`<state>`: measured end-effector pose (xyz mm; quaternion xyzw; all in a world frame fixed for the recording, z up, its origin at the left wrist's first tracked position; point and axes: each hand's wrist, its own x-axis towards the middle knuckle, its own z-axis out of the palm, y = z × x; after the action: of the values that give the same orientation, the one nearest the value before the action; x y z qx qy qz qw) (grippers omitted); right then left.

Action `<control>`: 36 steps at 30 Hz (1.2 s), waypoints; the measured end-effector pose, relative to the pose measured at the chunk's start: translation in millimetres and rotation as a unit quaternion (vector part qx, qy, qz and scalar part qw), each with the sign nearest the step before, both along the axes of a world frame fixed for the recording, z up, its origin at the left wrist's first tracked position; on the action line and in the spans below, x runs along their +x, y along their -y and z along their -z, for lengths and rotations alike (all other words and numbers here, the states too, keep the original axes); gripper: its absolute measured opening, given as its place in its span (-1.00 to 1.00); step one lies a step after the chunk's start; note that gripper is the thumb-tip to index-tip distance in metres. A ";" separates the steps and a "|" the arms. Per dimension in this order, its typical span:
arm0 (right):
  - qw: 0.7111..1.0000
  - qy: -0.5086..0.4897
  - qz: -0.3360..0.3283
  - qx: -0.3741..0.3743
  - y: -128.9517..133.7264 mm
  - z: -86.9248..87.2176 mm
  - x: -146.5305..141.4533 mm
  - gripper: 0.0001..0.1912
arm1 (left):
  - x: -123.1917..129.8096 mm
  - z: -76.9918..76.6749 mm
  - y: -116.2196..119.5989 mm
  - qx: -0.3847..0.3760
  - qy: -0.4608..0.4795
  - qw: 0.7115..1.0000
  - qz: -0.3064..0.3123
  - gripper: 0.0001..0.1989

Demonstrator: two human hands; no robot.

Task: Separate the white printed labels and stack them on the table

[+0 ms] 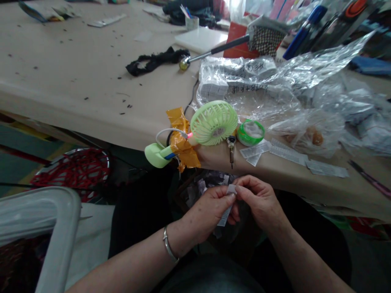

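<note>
Both my hands meet over my lap, just below the table edge. My left hand (212,207) is closed on a narrow white printed label strip (225,215), which hangs down past the fingers. Its upper end is pinched by my right hand (255,197), with thumb and fingertip pressed together. Under the hands sits a heap of white scraps (201,185), partly hidden. On the table edge beyond lie more label strips (288,151), beside a green-rimmed tub (251,132) with something white inside. A pointed tool with a metal tip (231,152) sticks out over the edge.
A light green fan (214,123) is taped to the table edge with brown tape (185,150). Behind it lie plastic-wrapped label bundles (241,79), a long-handled tool (214,51) and a black cloth band (152,61). Scissors (369,179) lie right; a white chair (69,203) stands left.
</note>
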<state>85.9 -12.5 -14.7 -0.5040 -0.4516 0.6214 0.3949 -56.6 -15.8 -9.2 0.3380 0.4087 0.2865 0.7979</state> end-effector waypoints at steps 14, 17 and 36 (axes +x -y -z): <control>0.949 0.239 0.039 0.200 -19.9 -18.4 -6.7 -0.86 | -12.0 -9.4 -23.9 0.341 -0.244 0.903 -0.097 -0.82; 0.943 0.250 0.041 0.217 -23.2 -18.8 -7.3 -0.87 | -12.2 -9.4 -26.3 0.361 -0.261 0.889 -0.103 -0.80; 0.934 0.253 0.038 0.247 -29.1 -13.0 -5.0 -0.90 | -13.1 -2.5 -32.4 0.405 -0.315 0.854 -0.086 -0.75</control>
<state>80.9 16.6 -1.7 -0.5480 -0.6564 0.3261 0.4031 -69.7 16.6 -6.7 0.6670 0.5133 0.3725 0.3910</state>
